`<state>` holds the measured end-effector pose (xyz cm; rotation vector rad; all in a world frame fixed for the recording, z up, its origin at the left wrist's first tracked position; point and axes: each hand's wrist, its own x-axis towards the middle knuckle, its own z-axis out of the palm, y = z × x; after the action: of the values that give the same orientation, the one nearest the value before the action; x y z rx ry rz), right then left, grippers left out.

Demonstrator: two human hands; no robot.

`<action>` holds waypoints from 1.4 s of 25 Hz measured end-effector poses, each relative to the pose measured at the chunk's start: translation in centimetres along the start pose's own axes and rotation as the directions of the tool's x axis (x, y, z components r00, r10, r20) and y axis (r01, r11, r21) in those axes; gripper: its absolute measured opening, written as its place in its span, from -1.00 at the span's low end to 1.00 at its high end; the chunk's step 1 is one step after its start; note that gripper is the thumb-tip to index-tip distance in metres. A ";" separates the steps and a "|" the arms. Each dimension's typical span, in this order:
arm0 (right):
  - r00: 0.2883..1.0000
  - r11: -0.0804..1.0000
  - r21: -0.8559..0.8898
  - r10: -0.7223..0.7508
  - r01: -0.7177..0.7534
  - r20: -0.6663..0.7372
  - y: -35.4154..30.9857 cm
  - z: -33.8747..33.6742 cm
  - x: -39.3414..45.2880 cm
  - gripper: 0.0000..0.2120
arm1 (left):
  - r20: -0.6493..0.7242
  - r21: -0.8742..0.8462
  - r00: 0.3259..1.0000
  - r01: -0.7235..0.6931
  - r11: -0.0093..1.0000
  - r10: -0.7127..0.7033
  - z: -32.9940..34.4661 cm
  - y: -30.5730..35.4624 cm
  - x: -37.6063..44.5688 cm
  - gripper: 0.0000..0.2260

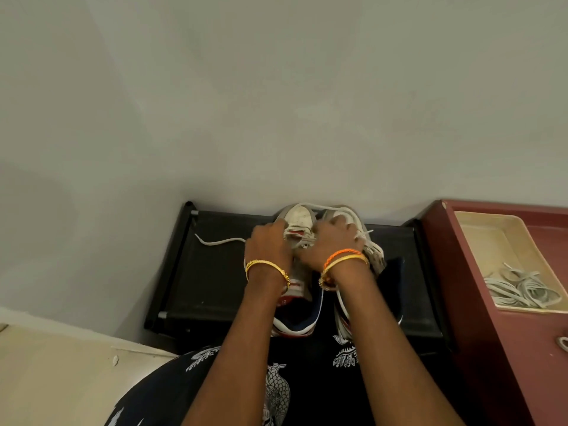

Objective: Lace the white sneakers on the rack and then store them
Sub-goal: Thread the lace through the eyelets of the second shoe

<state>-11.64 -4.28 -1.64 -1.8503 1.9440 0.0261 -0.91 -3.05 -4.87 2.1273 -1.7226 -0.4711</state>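
Lacing is judged under way: at the rack's [215, 281] back edge, the lace [219, 241] is pinched at the left sneaker's [299, 218] eyelets by left hand [270, 244] and right hand [330, 241]. Threading the loose end comes next.

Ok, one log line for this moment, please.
stage: lacing | left hand: on left sneaker | right hand: at lace | rack: holds both sneakers
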 end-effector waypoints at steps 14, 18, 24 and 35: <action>0.992 0.980 0.151 0.129 -0.129 0.005 0.9 0.6 0.8 -0.58 | -0.324 -0.855 0.840 -0.063 0.516 -0.435 -4.0 -2.3 1.7 -0.87; 0.996 0.980 0.201 0.022 -0.004 -0.087 1.5 0.5 1.4 -0.63 | -0.222 -0.975 0.701 -0.175 0.138 -0.677 -6.7 -3.4 1.0 -0.88; 0.999 0.986 0.158 -0.047 0.047 -0.008 2.1 0.8 2.9 -0.77 | -0.230 -0.962 0.806 -0.272 0.004 -0.545 -12.5 0.3 -0.3 -0.82; 0.689 0.762 0.633 0.387 0.136 -0.613 3.1 -1.8 2.8 -0.80 | 0.079 -0.097 0.840 0.542 0.834 -0.537 -7.5 -2.0 -0.3 -0.35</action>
<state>-15.09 -7.21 -1.84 -1.2935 2.1403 -1.3634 4.29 -1.89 0.82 2.5171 -1.0498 -0.7568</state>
